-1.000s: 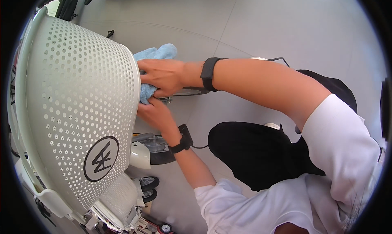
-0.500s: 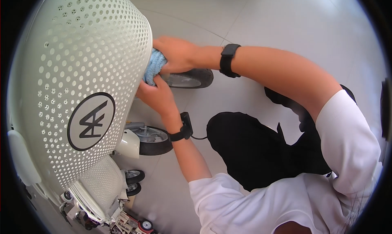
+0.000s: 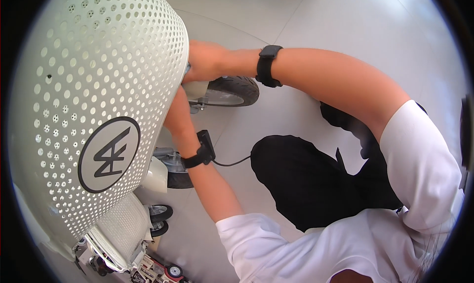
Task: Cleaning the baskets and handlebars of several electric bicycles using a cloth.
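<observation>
Perforated panel: one, pale (image 3: 114, 80), with one round badge (image 3: 109, 155); its edge blocks sight of the fingers.
Hands: two, right hand (image 3: 203, 61) and left hand (image 3: 178, 113), both at that edge; grip cannot be told.
Blue cloth: one sliver (image 3: 188, 68), between right hand and panel.
Wrist straps: two, black (image 3: 269, 66) (image 3: 197, 156).
Tyres nearby: two larger (image 3: 242, 90) (image 3: 178, 180), two smaller (image 3: 161, 217) (image 3: 159, 232).
Cable: one, black (image 3: 232, 164).

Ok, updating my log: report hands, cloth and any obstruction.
Left hand and right hand at edge of perforated white shell, fingertips hidden. Blue cloth: only a sliver shows by right hand. Shell blocks view.
</observation>
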A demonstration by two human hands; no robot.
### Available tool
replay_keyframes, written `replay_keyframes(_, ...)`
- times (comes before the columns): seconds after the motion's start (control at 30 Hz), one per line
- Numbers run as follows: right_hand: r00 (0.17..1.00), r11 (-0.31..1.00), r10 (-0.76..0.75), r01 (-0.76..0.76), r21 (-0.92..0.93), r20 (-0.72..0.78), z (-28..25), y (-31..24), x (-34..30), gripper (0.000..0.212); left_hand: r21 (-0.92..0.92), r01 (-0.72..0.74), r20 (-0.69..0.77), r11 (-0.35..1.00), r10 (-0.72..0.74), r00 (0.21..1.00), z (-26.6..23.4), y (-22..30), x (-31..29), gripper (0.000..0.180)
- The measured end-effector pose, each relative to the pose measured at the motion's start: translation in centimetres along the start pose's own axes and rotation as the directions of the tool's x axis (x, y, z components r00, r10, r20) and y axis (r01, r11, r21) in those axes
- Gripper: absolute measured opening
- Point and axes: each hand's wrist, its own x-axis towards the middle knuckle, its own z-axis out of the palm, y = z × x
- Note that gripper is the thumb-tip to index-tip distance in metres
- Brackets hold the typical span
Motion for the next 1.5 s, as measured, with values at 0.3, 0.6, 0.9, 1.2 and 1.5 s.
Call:
replay_keyframes(0.3, 0.981, 0.982, 0.187, -0.185, 0.047, -0.048, 1.5, -1.8, 0.1, 0.073, 0.05, -0.072, -0.016, 0.996, 0.073, 0.997, -0.6, -1.3, 2.4, 0.049)
replay_keyframes(0.6, 0.972, 0.983, -0.116, 0.083, -0.162, -0.204, 1.9, -2.4, -7.9, 0.094, -0.136, -0.267, -0.41, 0.954, 0.191, 0.892, 3.3, -1.8, -6.5, 0.047)
replay_keyframes(0.9, 0.997, 0.997, 0.064, -0.062, -0.044, 0.04, 0.3, -3.5, -0.3, 0.077, -0.034, 0.059, -0.02, 0.998, -0.06, 0.998, -1.2, -1.8, 0.1, 0.042)
replay_keyframes(1.2, 0.978, 0.977, 0.208, -0.209, 0.036, 0.009, 0.8, -4.2, 1.2, 0.073, 0.103, -0.429, -0.297, 0.897, 0.44, 0.847, -0.2, -5.1, 3.3, 0.041)
replay_keyframes(1.5, 0.947, 0.932, -0.253, 0.183, -0.314, -0.2, 1.3, -2.3, -4.5, 0.074, -0.022, -0.196, -0.345, 0.98, 0.176, 0.922, 2.3, -1.5, -5.2, 0.05)
